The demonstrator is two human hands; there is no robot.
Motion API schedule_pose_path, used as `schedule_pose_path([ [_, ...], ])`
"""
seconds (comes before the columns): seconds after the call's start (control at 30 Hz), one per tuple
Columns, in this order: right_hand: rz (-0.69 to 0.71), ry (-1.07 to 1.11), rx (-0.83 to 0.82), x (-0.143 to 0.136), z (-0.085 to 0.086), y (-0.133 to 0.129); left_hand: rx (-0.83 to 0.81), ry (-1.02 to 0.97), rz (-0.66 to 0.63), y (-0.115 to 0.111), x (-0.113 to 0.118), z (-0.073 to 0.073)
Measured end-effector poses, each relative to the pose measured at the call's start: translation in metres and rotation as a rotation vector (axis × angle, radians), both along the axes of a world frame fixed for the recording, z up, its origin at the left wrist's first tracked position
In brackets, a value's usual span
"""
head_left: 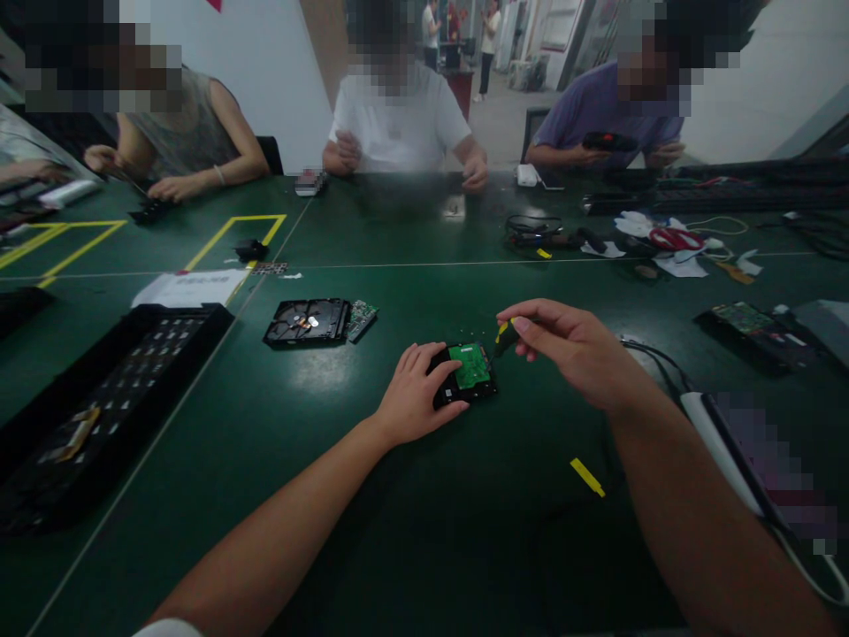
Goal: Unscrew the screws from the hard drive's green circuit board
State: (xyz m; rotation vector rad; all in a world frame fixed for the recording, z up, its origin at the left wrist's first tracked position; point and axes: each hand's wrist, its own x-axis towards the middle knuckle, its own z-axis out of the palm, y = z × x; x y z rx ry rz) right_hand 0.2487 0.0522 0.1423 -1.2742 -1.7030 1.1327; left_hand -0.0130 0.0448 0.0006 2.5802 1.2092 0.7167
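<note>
A black hard drive (487, 392) lies flat on the green table (371, 522) with its green circuit board (473, 364) facing up. Spread across its left side, my left hand (419, 389) grips it by the edges, the thumb at the near side. My right hand (561, 341) pinches a small screwdriver (508, 336) with a yellow and black handle. Its tip points down at the drive's right edge; whether it touches a screw cannot be made out. Tiny specks, perhaps screws, lie just behind the drive. Further left rests another hard drive (309, 322) beside a loose circuit board (362, 318).
A long black tray (99, 416) stands at the left. At the right are a phone-like device (756, 460), cables (656, 354) and another black device with a board (756, 332). A yellow strip (587, 478) lies near my right forearm. Several people sit opposite.
</note>
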Motion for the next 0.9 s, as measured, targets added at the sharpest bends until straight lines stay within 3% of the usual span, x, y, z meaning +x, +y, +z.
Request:
schedule_pose_path([
  [0.2, -0.011, -0.038, 0.008, -0.0014, 0.0002, -0.0009, 0.005, 0.009, -0.003, 0.0002, -0.0004, -0.0002],
  [0.4, -0.024, 0.069, -0.103, -0.0024, 0.0, -0.0009, 0.005, 0.014, -0.002, -0.0001, 0.0002, -0.0005],
  [0.67, -0.002, 0.001, -0.03, -0.0006, 0.0013, -0.0009, 0.007, 0.008, 0.001, -0.0003, 0.0, -0.0005],
  [0.9, -0.009, 0.035, -0.125, -0.0048, 0.0027, -0.0028, 0.019, 0.016, -0.003, -0.0006, 0.0, 0.0006],
])
